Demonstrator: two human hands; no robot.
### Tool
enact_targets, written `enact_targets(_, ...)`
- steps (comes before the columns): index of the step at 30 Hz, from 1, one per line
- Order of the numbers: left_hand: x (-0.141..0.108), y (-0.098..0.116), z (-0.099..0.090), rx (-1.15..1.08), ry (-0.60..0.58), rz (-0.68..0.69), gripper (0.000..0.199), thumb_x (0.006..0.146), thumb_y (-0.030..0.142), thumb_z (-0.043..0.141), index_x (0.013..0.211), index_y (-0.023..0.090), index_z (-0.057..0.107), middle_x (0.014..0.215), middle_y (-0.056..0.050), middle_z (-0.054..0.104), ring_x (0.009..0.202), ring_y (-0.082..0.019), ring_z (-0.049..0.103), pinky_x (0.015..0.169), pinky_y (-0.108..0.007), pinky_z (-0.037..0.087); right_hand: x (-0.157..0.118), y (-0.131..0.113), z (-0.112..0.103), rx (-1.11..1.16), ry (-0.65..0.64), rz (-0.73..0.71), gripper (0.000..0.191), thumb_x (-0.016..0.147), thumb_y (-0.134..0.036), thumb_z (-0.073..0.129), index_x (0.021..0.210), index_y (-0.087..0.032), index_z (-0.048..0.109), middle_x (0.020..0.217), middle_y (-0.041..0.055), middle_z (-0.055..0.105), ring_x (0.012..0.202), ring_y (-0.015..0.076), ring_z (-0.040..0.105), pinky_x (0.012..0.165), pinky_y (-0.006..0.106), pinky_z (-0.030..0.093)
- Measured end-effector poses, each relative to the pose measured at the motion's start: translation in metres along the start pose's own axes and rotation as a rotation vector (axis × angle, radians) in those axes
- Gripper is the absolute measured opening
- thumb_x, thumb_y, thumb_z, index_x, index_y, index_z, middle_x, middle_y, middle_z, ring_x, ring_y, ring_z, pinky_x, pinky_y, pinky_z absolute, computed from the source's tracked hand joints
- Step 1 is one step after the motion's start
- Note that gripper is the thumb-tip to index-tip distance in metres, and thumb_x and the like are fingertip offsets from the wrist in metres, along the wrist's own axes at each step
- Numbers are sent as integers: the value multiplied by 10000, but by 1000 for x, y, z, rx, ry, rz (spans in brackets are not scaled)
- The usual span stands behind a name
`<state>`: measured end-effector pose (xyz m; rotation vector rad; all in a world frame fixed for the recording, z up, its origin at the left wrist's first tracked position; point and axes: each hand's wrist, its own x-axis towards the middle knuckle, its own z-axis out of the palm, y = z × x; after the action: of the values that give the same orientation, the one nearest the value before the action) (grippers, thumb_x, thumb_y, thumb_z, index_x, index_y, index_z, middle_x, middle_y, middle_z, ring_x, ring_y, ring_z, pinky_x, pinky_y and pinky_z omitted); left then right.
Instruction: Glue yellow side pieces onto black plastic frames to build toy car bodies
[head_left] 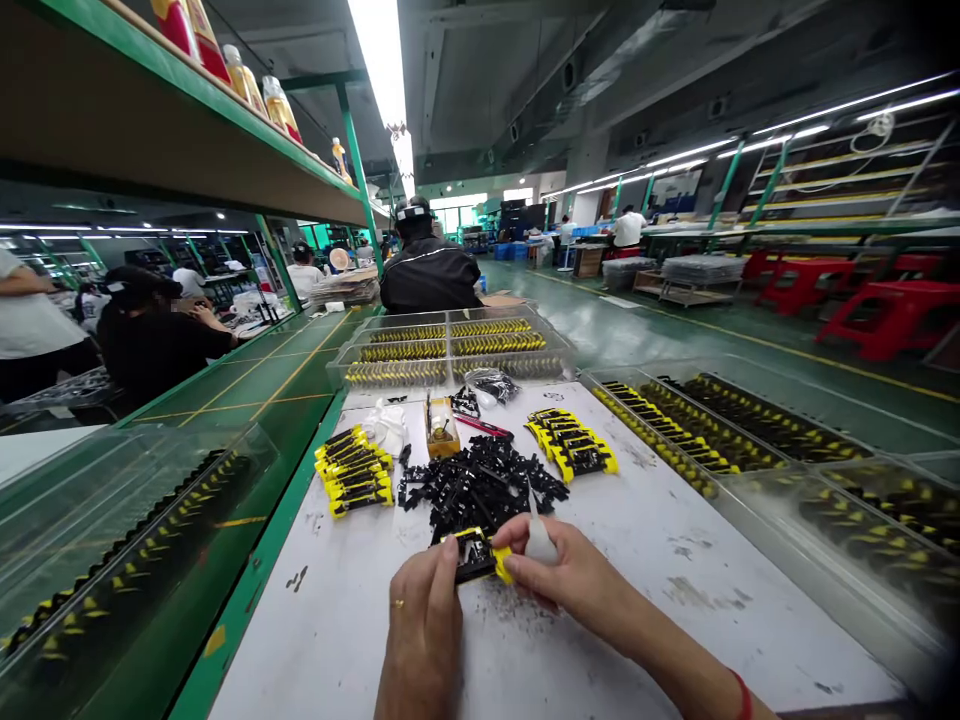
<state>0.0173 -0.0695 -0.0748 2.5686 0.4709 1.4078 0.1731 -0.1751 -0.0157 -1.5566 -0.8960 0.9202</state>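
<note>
A black-and-yellow plastic part (474,556) is held between both hands, low over the white work surface. My left hand (426,610) is closed on its left end. At the yellow right end, my right hand (559,570) pinches the part with thumb and fingertip. The same hand also keeps a small white squeeze bottle (540,543) with a thin nozzle, pointing up. Just beyond the hands lies a heap of small black plastic pieces (487,480). Similar black-and-yellow parts lie in a row at left (354,472) and another row at right (571,443).
A small open box (441,428), a pink-and-black cutter (484,427) and crumpled white tissue (386,428) sit behind the heap. Clear trays of parts stand at the back (450,350), right (720,480) and left (135,540). A person in a dark jacket (429,265) sits ahead.
</note>
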Motion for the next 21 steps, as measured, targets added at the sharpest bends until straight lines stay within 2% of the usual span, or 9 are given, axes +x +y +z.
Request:
enact_targets(2,-1,1,2,-35,28,-144,611,848,101,535,1400,237,310,1193,-118,548,1114,-240,528,932,-411,466,-1,6,-2,-82,85,-61,167,797,-281,579,930,-181,589,706,-15,594,554,91,491,515,214,405)
enact_targets(4,0,2,3,-153,-18,-372,629,800,254,628,1366,195,360,1136,-117,575,1022,-248,575,854,-391,507,-3,10,-3,-175,179,-124,169,802,-276,575,949,-196,602,799,7,635,685,130,563,648,251,455)
enact_targets(6,2,4,4,-316,-98,-593,601,776,391,633,1303,175,441,1038,-88,621,891,-225,616,757,-343,533,-5,14,-4,-233,224,-152,195,808,-284,571,985,-210,606,884,22,663,815,167,600,758,283,464)
enact_targets(8,5,6,5,-424,-155,-728,490,785,458,591,1187,181,552,973,-65,655,804,-205,627,713,-313,527,-7,20,-4,-250,232,-148,222,822,-300,557,1025,-220,600,926,29,677,870,185,616,798,294,466)
enact_targets(11,9,10,12,-471,-197,-796,425,766,500,572,1046,186,637,956,-66,680,769,-207,627,703,-310,515,-12,32,-6,-267,261,-141,240,835,-308,540,1058,-232,586,954,21,673,902,181,619,817,278,463)
enact_targets(15,5,16,26,-509,-206,-825,400,746,476,576,1025,202,660,959,-59,693,773,-205,638,698,-305,511,-20,44,-11,-349,339,-123,205,815,-277,557,1017,-238,562,935,-8,640,895,165,594,816,259,440)
enact_targets(18,-2,21,34,-530,-174,-773,359,754,436,564,1021,220,670,987,-51,690,816,-206,643,695,-299,513,-25,47,-12,-381,355,-104,130,805,-256,551,931,-230,534,887,-24,621,859,158,582,790,253,430)
enact_targets(21,-6,25,38,-480,-153,-703,318,777,397,535,1011,233,675,919,-39,690,757,-201,639,662,-305,507,-27,48,-10,-396,362,-79,111,801,-242,531,908,-227,506,865,-29,618,828,156,580,766,252,428)
